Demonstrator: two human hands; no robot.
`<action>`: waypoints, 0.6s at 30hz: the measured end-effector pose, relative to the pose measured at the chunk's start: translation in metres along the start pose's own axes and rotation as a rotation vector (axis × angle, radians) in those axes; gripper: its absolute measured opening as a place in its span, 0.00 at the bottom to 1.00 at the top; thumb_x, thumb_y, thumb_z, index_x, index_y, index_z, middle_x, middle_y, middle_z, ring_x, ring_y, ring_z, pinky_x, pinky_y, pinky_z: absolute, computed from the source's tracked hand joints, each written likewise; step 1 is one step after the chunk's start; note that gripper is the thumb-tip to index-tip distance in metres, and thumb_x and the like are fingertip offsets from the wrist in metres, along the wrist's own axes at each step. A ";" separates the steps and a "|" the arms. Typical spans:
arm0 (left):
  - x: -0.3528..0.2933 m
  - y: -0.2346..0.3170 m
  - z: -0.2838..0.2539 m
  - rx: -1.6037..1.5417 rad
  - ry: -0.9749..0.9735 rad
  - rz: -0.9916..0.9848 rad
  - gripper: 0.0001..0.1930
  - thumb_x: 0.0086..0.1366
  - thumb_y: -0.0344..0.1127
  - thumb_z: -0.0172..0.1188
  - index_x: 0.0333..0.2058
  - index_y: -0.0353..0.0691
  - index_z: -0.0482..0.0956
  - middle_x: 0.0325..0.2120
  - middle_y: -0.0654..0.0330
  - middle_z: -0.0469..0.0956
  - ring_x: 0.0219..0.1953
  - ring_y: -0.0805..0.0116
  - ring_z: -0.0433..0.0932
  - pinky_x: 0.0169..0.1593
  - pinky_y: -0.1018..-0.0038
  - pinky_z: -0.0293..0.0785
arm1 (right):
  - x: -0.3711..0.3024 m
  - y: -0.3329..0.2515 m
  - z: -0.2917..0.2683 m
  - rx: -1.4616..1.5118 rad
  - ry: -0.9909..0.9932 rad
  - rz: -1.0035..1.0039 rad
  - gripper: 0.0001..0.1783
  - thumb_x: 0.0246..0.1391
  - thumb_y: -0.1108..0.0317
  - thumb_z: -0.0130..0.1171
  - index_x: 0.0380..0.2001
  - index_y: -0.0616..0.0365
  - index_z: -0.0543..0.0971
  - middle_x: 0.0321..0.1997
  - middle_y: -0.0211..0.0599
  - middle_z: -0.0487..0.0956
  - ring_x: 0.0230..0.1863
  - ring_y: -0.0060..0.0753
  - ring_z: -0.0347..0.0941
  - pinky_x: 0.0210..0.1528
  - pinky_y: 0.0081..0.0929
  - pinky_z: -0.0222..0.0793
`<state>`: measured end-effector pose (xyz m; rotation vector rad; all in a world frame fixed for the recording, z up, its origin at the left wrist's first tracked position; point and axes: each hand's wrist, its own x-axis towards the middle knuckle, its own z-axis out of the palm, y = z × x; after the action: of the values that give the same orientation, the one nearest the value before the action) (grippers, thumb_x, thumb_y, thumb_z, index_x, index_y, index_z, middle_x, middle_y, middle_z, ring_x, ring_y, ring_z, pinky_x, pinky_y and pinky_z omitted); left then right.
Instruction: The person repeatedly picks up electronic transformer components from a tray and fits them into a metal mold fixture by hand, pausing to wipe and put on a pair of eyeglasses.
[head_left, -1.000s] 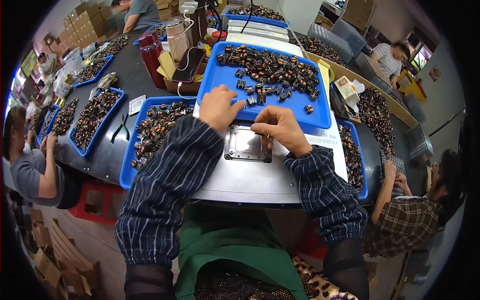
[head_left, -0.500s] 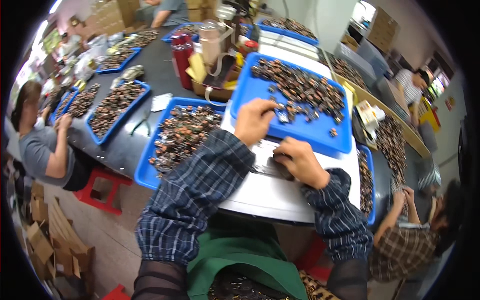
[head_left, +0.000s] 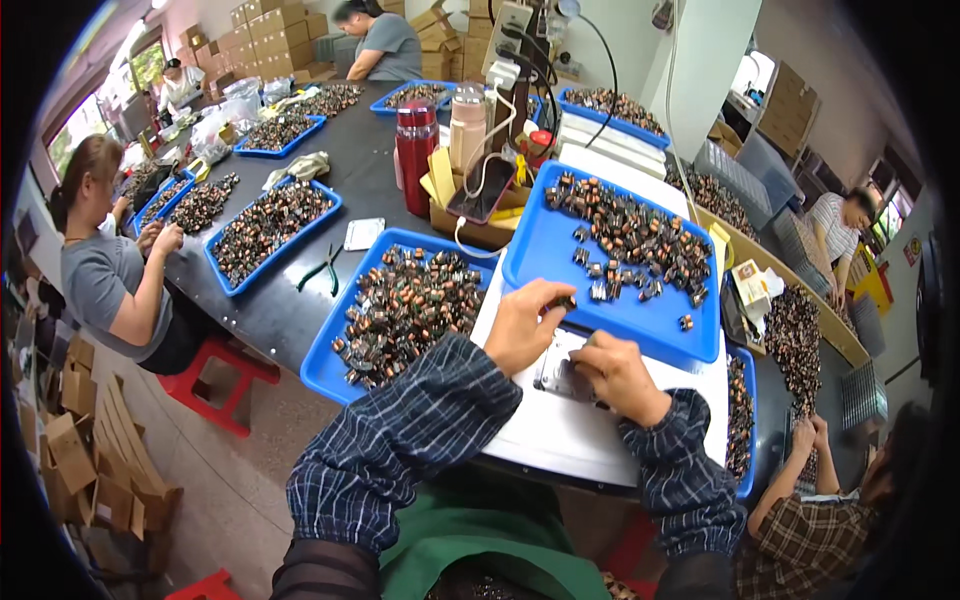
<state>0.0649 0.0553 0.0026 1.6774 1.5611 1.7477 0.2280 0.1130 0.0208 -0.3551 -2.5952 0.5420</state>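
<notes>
My left hand (head_left: 524, 328) is pinched on a small dark coil component (head_left: 566, 302), just off the near edge of a blue tray (head_left: 511, 262). Beside it, my right hand (head_left: 622, 378) is closed over a small metal plate fixture (head_left: 553, 372) on the white work surface (head_left: 540, 435). Whatever those right fingers hold, if anything, is hidden beneath them. Loose coil components (head_left: 640, 240) with copper windings lie heaped in the tray, a few of them scattered toward its near side.
Left of my arms stands another blue tray (head_left: 318, 372) heaped with components. Pliers (head_left: 322, 270) and a white square piece (head_left: 364, 234) lie near it. A red flask (head_left: 416, 160) and a phone (head_left: 482, 190) stand behind. Co-workers sit around, one at left (head_left: 125, 270).
My left hand has drawn back from the loose components toward the fixture, with a coil component now visible in its fingers. My right hand stays at the fixture. The whole view has shifted.
</notes>
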 end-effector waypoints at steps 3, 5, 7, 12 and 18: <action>0.000 0.000 0.000 0.042 -0.047 -0.009 0.11 0.49 0.22 0.53 0.34 0.36 0.74 0.26 0.53 0.73 0.27 0.59 0.73 0.32 0.71 0.69 | -0.001 0.003 0.005 0.001 0.013 0.015 0.09 0.35 0.79 0.56 0.25 0.59 0.76 0.22 0.40 0.70 0.23 0.42 0.69 0.26 0.30 0.65; -0.004 0.004 0.001 0.030 -0.053 -0.045 0.11 0.49 0.22 0.53 0.34 0.36 0.74 0.26 0.53 0.73 0.27 0.59 0.73 0.32 0.71 0.69 | -0.002 0.000 0.004 -0.040 -0.004 0.021 0.08 0.35 0.78 0.56 0.25 0.60 0.76 0.22 0.40 0.70 0.23 0.42 0.69 0.26 0.31 0.64; -0.003 0.001 0.002 0.069 -0.074 -0.037 0.13 0.50 0.22 0.54 0.37 0.37 0.74 0.28 0.57 0.74 0.28 0.68 0.72 0.32 0.77 0.68 | -0.002 0.001 0.005 -0.048 -0.003 0.038 0.07 0.36 0.77 0.56 0.25 0.60 0.76 0.22 0.40 0.70 0.23 0.44 0.68 0.26 0.32 0.64; -0.007 0.000 0.001 0.072 -0.134 -0.080 0.14 0.50 0.20 0.53 0.37 0.36 0.74 0.30 0.57 0.74 0.32 0.69 0.73 0.35 0.79 0.68 | -0.002 0.008 0.008 -0.071 0.055 -0.016 0.06 0.37 0.77 0.55 0.25 0.59 0.76 0.22 0.40 0.69 0.23 0.45 0.67 0.25 0.33 0.64; -0.005 0.008 0.000 0.140 -0.158 -0.012 0.12 0.49 0.21 0.52 0.34 0.37 0.76 0.27 0.56 0.73 0.27 0.65 0.73 0.31 0.76 0.69 | -0.001 0.017 0.010 0.031 0.096 -0.004 0.06 0.37 0.76 0.56 0.24 0.60 0.76 0.22 0.38 0.70 0.25 0.40 0.69 0.27 0.31 0.64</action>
<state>0.0699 0.0480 0.0068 1.8174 1.6506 1.4895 0.2266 0.1249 0.0052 -0.3564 -2.4922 0.5500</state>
